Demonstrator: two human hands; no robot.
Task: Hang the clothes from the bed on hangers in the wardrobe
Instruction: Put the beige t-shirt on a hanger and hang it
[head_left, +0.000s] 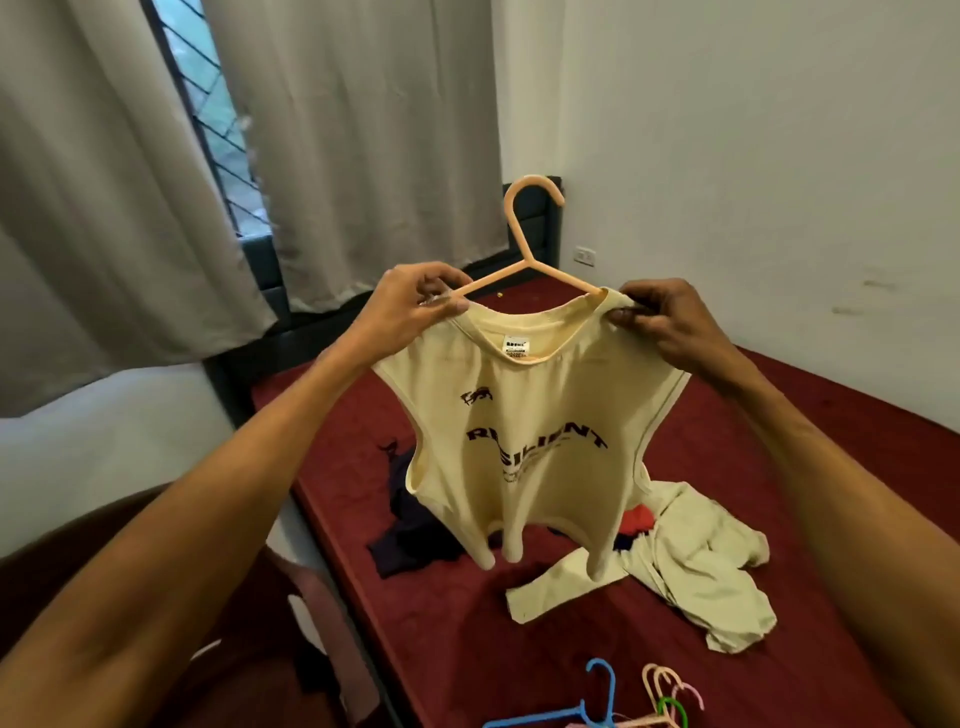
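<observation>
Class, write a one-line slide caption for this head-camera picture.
Left hand grips a peach plastic hanger; right hand pinches the shoulder of a cream sleeveless top over it, above a maroon bed.

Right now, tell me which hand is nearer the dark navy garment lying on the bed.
Left. The left hand, pinching the cream shirt and hanger, is above the dark navy garment; the right hand holds the other shoulder, farther right.

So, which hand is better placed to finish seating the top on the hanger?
Left, likely: left hand grips the hanger at its bare end beside the top; right hand pinches the covered side.
</observation>
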